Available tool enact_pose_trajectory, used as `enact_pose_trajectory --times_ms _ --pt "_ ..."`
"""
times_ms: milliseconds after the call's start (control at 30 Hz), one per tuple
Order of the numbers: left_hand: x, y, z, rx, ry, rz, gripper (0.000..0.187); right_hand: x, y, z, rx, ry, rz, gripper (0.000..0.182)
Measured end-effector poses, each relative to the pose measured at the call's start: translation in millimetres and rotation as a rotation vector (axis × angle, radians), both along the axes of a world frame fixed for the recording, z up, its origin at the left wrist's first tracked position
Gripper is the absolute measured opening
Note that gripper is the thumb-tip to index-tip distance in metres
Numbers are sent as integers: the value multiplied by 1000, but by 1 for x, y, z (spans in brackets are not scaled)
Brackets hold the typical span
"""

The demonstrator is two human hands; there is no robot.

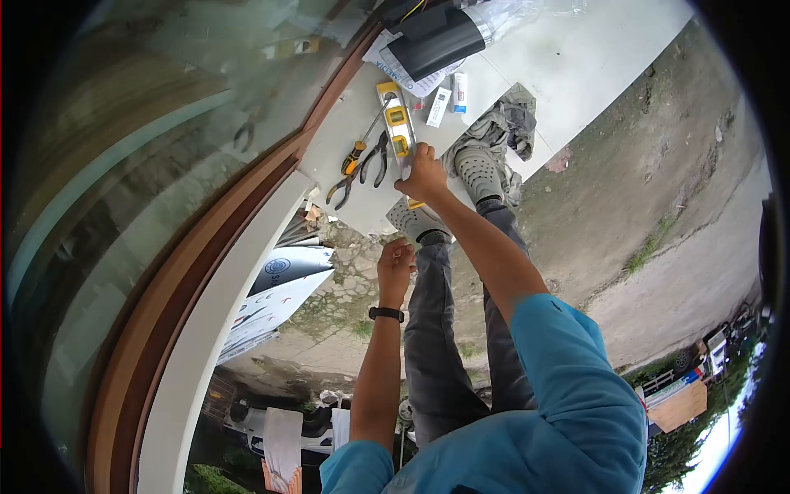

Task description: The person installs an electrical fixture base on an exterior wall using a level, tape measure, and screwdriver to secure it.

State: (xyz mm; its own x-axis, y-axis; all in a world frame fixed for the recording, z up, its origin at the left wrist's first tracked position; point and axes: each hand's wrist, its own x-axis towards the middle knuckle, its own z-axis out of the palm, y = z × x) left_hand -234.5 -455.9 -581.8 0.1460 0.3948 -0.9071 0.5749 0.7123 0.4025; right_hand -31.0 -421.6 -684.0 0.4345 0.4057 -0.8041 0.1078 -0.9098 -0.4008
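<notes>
Outdoors, high up by the look of it: a white window sill (362, 123) runs beside a brown wooden window frame (206, 247) and its reflective glass, with bare ground, paving and parked vehicles far below. The person stands at the sill's near edge, one grey shoe (481, 173) planted on its outer side.

Right hand (424, 173) reaches out and is clamped around the near end of the yellow spirit level (397, 123), which lies lengthwise on the sill, pointing toward the far end. Left hand (395, 267), wristwatch (386, 314) on the wrist, is curled into a loose fist just under the sill's near edge; I cannot tell whether it grips anything there.

Just beside the level, on the window side, lie an orange-handled screwdriver (362, 148) and black-handled pliers (374, 160), close to the near edge. Farther along sit two small white boxes (448, 99), a black case (436, 41) on papers and a clear plastic bag (510, 12).

The danger, as I judge it: the level overhangs near the edge, so a careless lift or drag could sweep the pliers or screwdriver off and down. And with one arm stretched out at this height, a slip of that shoe would cost the person their balance.
</notes>
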Motion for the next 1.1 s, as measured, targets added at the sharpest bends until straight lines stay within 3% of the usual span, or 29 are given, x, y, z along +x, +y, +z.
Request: enact_pose_trajectory --times_ms 100,167,233,300,400,433,467,500,567,633,700,733,833,900,933,967,1000,1033,1067,1100 --pt "7 -3 15 2 -64 22 35 -4 -33 30 64 192 7 90" --pt "7 -2 24 -1 -148 -18 39 9 -52 79 67 684 -255 91" --pt "11 0 43 47 -266 -129 59 15 -77 113 166 794 -331 95" --pt "19 1 79 -151 -418 -176 64 31 -97 161 214 918 -430 96" --pt "44 2 171 -334 -551 -247 76 44 -129 232 281 928 -399 95" --pt "57 4 207 -313 -452 -427 83 44 -140 254 359 979 -423 95" --pt "66 4 245 -344 -486 -394 83 49 -147 283 424 1000 -396 97" --pt "79 6 280 -432 -415 -193 83 51 -152 311 529 1026 -395 100" --pt "78 4 313 -115 -639 -399 74 53 -149 340 785 1087 -292 102" --pt "112 6 377 135 -590 -594 81 87 -139 413 705 850 62 102" --pt "118 16 393 444 -561 -658 86 101 -137 480 856 543 -25 93" --pt "132 17 426 562 -549 -643 87 110 -129 510 931 393 -60 88" --pt "157 26 500 956 -561 -634 91 112 -91 598 1292 456 -447 70" --pt "155 33 552 998 -545 -623 94 108 -61 637 1347 210 -362 56" --pt "151 44 557 1088 -695 -562 94 105 -49 674 1420 176 -338 48" --pt "144 51 599 1049 -715 -534 90 104 -36 687 1413 35 -279 46" --pt "135 67 615 1244 -771 -601 88 98 -29 719 1426 134 -265 47" --pt "127 74 663 1396 -805 -613 89 85 -19 747 1493 105 -272 49" --pt "117 85 698 1372 -877 -575 89 65 -11 765 1514 236 -250 51" --pt "109 101 719 1523 -850 -599 87 46 -7 781 1535 345 -244 52"
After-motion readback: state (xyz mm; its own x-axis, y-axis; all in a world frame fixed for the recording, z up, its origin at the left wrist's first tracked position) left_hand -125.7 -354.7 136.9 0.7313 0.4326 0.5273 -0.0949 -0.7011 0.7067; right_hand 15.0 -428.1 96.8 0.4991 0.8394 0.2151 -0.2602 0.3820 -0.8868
